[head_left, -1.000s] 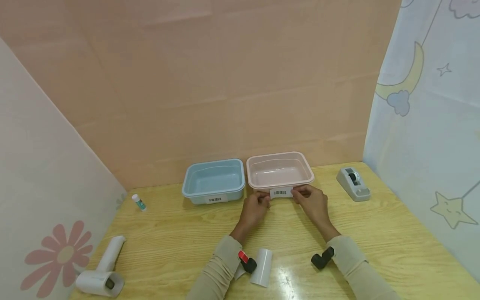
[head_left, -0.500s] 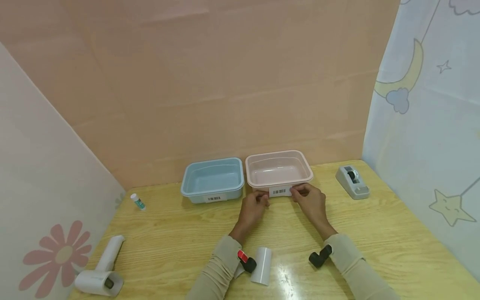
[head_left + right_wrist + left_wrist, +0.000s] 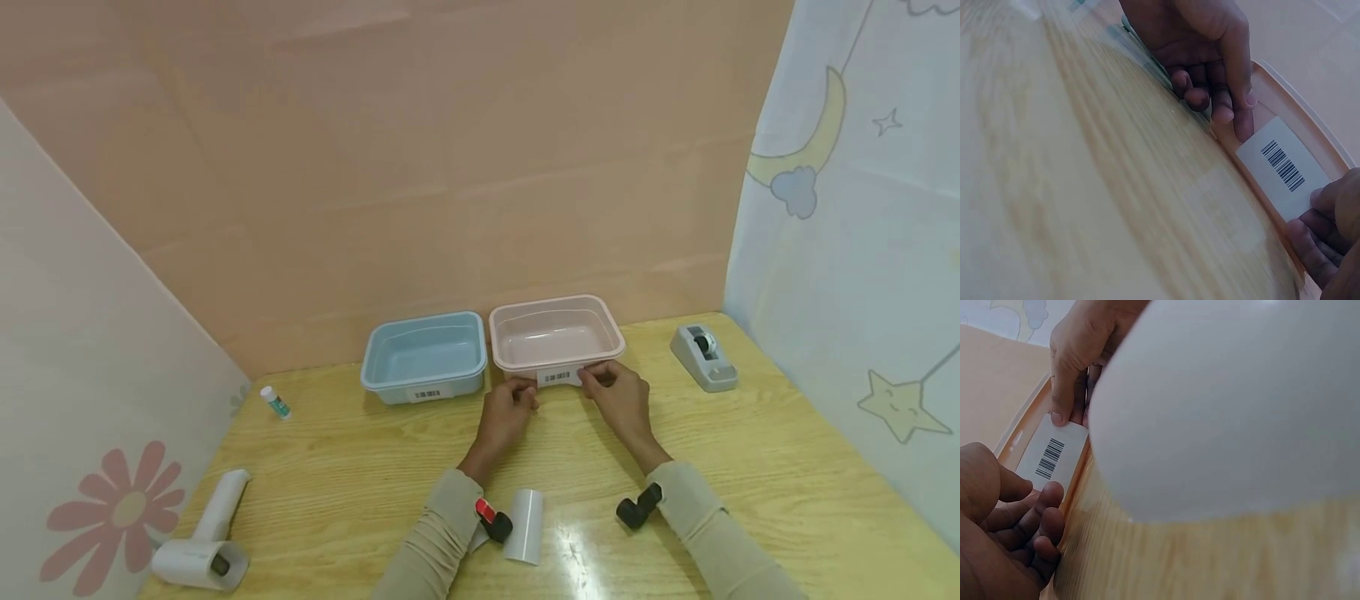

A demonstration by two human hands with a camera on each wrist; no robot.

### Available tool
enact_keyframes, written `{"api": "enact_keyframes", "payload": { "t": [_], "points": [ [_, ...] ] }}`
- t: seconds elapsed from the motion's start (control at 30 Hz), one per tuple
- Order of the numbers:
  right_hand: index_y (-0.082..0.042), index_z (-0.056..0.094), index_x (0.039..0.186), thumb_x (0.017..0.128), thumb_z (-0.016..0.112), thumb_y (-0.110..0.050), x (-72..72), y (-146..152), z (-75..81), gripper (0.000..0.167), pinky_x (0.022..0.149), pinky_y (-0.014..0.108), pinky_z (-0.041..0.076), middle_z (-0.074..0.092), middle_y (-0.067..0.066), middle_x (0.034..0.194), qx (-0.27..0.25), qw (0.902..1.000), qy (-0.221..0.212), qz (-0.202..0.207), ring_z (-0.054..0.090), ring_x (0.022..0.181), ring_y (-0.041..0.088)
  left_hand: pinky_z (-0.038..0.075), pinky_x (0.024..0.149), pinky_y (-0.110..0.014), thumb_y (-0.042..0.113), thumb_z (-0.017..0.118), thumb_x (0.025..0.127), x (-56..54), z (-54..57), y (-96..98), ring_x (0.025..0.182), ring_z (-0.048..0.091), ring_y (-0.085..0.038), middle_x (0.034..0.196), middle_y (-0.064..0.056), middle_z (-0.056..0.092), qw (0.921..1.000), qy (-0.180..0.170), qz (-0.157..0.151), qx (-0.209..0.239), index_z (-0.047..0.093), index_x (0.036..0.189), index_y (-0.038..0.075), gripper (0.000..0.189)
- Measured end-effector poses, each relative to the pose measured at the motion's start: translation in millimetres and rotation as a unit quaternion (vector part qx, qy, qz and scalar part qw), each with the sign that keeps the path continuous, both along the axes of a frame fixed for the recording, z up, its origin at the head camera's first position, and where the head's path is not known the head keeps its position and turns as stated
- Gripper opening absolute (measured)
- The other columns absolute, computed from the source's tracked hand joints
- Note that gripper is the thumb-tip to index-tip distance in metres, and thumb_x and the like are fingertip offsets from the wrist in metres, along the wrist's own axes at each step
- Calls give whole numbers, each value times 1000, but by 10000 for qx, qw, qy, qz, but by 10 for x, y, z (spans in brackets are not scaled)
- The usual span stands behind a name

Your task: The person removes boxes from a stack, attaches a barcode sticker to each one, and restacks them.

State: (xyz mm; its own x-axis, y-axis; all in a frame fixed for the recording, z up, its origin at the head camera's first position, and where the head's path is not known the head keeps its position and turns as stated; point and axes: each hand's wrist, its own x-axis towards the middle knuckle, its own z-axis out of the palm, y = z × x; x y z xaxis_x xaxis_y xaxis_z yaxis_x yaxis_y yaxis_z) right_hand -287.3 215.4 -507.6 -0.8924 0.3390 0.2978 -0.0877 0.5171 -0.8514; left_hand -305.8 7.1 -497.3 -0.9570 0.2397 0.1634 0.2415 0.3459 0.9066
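At the pink basin, right hand pinches a label; left hand, fingers curled, touches it, grip unclear.

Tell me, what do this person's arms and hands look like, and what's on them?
The left hand and right hand wear no gloves. Both arms have long beige sleeves with broad cuffs: the left sleeve looks creased. At each cuff sits a small black device, the left one with a red part, the right one without visible red.

Makeshift booth: creased sheets screen a wood-grain table
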Motion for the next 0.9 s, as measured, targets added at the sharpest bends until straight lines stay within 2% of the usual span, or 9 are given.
{"api": "enact_keyframes", "payload": {
  "t": [0.13, 0.23, 0.33, 0.43, 0.63, 0.9],
  "points": [
    [-13, 71, 90, 92, 74, -39, 1, -7, 3, 27, 60, 23, 53, 72, -1, 78, -6, 10000, 30, 29, 69, 69, 14, 52, 63, -24, 11, 60, 102, -5, -6, 12, 73, 63, -7, 80, 2, 68, 9998, 102, 79, -118, 71, 111, -1, 19],
    [-12, 71, 90, 92, 74, -37, 3, -9, 7, 26, 60, 23, 53, 72, 0, 78, -9, 10000, 73, 49, 69, 69, 14, 51, 60, -24, 16, 63, 100, -8, 4, 42, 68, 61, -5, 77, 5, 67, 9980, 384, 305, -392, 73, 105, 3, 17],
    [-12, 71, 90, 92, 75, -35, 5, -9, 10, 24, 60, 23, 53, 72, 0, 79, 17, 9999, 98, 54, 69, 69, 14, 48, 55, -24, 23, 67, 99, -21, 17, 84, 61, 58, -2, 69, 11, 65, 9913, 796, 682, -792, 77, 93, 9, 18],
    [-12, 71, 89, 92, 75, -35, 11, -6, 12, 24, 59, 25, 53, 72, 0, 78, 20, 10000, 81, 32, 69, 69, 15, 46, 50, -25, 31, 68, 98, -38, 32, 116, 56, 57, -1, 61, 17, 62, 9840, 1011, 1000, -1074, 78, 83, 14, 25],
    [-13, 70, 89, 92, 75, -35, 9, -6, 11, 23, 59, 25, 53, 71, -1, 78, 66, 10000, -6, 14, 69, 68, 14, 41, 44, -29, 36, 67, 98, -48, 60, 138, 49, 53, -2, 54, 17, 60, 9794, 1009, 1290, -1180, 77, 72, 16, 34],
    [-14, 70, 84, 90, 76, -38, -2, -22, 22, 25, 58, 25, 50, 70, -3, 74, 148, 9998, 91, -117, 67, 66, 13, 39, 43, -28, 36, 67, 97, -58, 45, 138, 48, 53, -2, 53, 17, 60, 9784, 1017, 1365, -1173, 78, 73, 16, 33]
  ]
}}
